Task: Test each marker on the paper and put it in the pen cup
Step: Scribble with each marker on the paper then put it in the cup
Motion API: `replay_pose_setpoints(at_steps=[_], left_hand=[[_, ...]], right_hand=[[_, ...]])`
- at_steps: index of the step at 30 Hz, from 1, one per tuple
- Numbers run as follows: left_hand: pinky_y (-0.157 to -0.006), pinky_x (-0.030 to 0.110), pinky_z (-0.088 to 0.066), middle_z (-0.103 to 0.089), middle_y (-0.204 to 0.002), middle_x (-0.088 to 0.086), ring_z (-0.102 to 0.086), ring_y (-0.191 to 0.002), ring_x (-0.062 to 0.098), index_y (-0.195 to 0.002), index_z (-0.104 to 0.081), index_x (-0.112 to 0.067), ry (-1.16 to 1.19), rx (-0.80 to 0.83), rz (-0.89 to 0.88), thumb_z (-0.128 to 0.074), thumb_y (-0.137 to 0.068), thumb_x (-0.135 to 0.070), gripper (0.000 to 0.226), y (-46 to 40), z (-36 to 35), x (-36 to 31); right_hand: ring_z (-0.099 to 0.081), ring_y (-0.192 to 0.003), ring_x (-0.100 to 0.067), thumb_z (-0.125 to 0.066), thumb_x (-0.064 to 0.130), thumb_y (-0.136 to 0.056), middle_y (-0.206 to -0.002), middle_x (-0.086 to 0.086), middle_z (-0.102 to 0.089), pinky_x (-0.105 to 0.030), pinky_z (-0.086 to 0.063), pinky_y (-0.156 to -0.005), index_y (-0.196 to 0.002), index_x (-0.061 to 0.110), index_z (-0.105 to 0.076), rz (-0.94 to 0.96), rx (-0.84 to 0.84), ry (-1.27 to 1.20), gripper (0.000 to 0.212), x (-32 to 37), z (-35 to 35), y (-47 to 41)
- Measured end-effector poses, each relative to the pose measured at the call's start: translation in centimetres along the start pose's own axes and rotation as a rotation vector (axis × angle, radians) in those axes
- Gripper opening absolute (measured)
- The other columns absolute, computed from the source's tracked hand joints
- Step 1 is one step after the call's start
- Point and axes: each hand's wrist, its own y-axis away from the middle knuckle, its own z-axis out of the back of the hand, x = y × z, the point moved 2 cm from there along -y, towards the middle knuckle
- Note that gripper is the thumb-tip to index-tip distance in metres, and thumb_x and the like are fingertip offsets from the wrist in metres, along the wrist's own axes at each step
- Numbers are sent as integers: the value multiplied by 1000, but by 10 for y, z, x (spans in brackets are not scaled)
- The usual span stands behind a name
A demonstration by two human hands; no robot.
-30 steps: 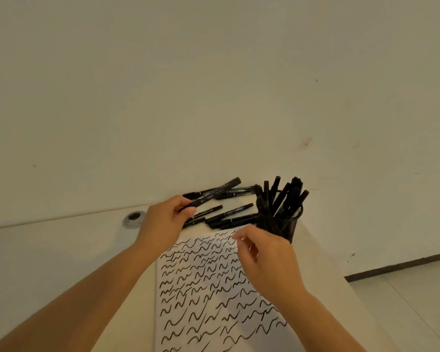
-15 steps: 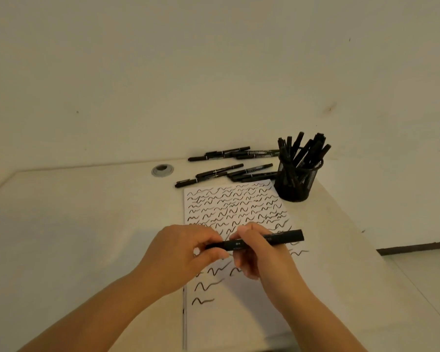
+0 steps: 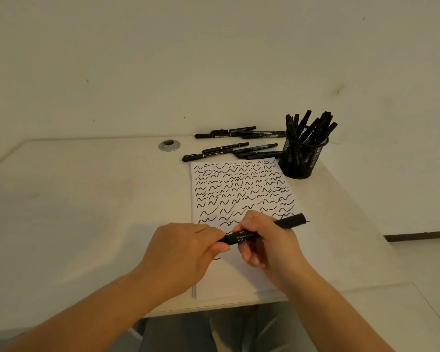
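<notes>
Two hands on one marker (image 3: 261,231): our left hand (image 3: 186,247) pinches its near-left end, our right hand (image 3: 263,240) wraps the barrel. It lies crosswise over the paper (image 3: 239,189), whose far-right corner meets the pen cup (image 3: 302,158) — right hand nearer.

Pale desk (image 3: 74,199), matte, faintly smudged; front edge steps back at right. Round grey cable grommet (image 3: 169,145) set in desk top near back edge. Off-white wall (image 3: 188,59) behind, few dark specks. Dark baseboard (image 3: 422,235) low right, light floor (image 3: 429,262) below it.
</notes>
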Motion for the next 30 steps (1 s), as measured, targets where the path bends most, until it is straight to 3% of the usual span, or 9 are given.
replay_pose_setpoints(at_steps=[3,7,9,13,15,18,25,27,30], left_hand=[[-54,6,-37,-53,-57,-25,-54,-56,-2,-75,-56,-40,234,174,183,-30,-90,-54,33,2,1,3],[-61,12,-46,-60,-63,-23,-59,-62,-1,-66,-56,-44,516,290,274,-45,-89,-39,26,3,3,4],[-63,17,-50,-61,-61,-17,-59,-60,1,-68,-61,-44,642,345,291,-48,-90,-35,27,2,5,2],[-59,13,-45,-59,-57,-12,-55,-56,2,-68,-63,-44,803,431,285,-49,-91,-28,31,0,8,-2],[-58,14,-44,-58,-57,-10,-53,-54,3,-68,-65,-41,872,472,272,-48,-89,-34,27,-1,10,-5],[-58,15,-44,-57,-56,-10,-51,-53,3,-69,-66,-37,963,530,262,-46,-86,-44,27,1,10,-7],[-59,15,-45,-55,-52,-12,-51,-50,1,-69,-65,-34,1117,760,302,-46,-89,-40,28,10,7,-7],[-52,14,-43,-52,-50,-10,-47,-46,1,-67,-67,-30,1103,710,366,-49,-85,-34,26,18,8,8],[-44,16,-38,-49,-51,-8,-41,-42,2,-63,-70,-22,1190,279,773,-63,-77,-31,18,28,20,54]], right_hand=[[-34,-32,-14,-48,9,-83,-39,-8,-48,-18,-28,-37,-54,13,-60,87,69,91,32,3,-1,1],[-38,-34,-12,-48,15,-74,-40,-3,-49,-17,-32,-37,-56,16,-61,197,162,169,23,5,0,4],[-41,-34,-10,-49,13,-74,-42,-2,-51,-16,-33,-37,-58,14,-62,267,212,173,21,7,2,7],[-44,-37,-8,-52,20,-71,-46,5,-55,-15,-34,-38,-61,6,-60,382,286,166,19,9,5,14],[-44,-37,-7,-51,19,-70,-47,6,-56,-14,-34,-38,-60,4,-60,418,305,154,20,11,4,18],[-43,-37,-7,-52,19,-68,-47,8,-54,-14,-32,-38,-60,2,-61,443,316,144,21,14,4,22],[-44,-43,-4,-54,17,-66,-51,11,-52,-14,-32,-45,-57,4,-61,461,387,179,17,15,3,33],[-43,-44,-8,-58,19,-55,-47,10,-51,-20,-22,-45,-49,14,-64,517,203,73,10,30,27,32],[-37,-40,-12,-47,9,-58,-41,3,-45,-22,-19,-43,-46,15,-62,548,-133,22,20,49,63,28]])
